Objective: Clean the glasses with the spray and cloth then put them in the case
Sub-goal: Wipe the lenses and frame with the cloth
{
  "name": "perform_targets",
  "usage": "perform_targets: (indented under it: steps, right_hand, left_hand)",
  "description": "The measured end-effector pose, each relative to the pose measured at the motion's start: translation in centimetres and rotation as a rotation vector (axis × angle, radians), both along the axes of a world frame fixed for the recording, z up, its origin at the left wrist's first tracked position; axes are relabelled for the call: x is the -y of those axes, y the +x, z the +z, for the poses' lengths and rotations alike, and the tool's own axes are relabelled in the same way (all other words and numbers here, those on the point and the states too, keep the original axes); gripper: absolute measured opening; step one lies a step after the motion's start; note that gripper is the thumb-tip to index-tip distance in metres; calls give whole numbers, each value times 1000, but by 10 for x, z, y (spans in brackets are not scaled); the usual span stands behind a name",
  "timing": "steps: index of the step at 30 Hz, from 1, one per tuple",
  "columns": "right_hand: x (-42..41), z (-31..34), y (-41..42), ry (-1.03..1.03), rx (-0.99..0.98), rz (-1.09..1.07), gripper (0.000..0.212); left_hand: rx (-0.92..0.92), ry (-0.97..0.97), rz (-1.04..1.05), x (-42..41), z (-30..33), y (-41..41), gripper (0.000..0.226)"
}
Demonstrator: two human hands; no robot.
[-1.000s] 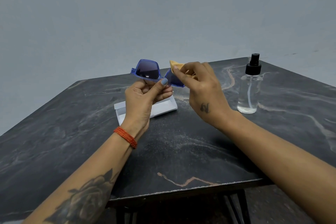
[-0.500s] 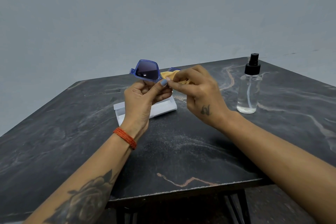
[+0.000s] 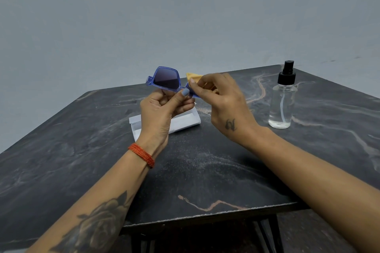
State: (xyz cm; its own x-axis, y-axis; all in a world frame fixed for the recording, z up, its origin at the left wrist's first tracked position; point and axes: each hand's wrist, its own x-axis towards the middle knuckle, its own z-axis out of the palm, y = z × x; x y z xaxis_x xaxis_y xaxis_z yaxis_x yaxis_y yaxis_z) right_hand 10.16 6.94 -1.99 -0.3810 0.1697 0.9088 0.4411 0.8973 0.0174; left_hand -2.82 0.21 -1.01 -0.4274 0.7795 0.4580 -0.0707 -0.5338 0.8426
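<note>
Your right hand has slid the cloth back up the right lens; your left hand grips the glasses above the case, mid-worktop. Wiping continues; casing remains.

Right lens of glasses behind right hand

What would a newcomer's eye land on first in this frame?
The blue-framed sunglasses held up mid-table by the left hand, while the right hand pinches a yellow cloth against one lens. A clear spray bottle stands at right; a white case lies behind the hands.
</note>
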Motion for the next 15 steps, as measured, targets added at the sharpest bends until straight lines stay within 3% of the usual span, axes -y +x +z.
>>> perform_targets:
  steps: [7, 15]
  right_hand:
    - [-1, 1, 2, 36, -11, 137, 41]
    - [-14, 2, 12, 125, -124, 83, 31]
  left_hand:
    - [58, -18, -12, 0, 1, -1, 4]
    - [77, -24, -7, -1, 2, -4, 8]
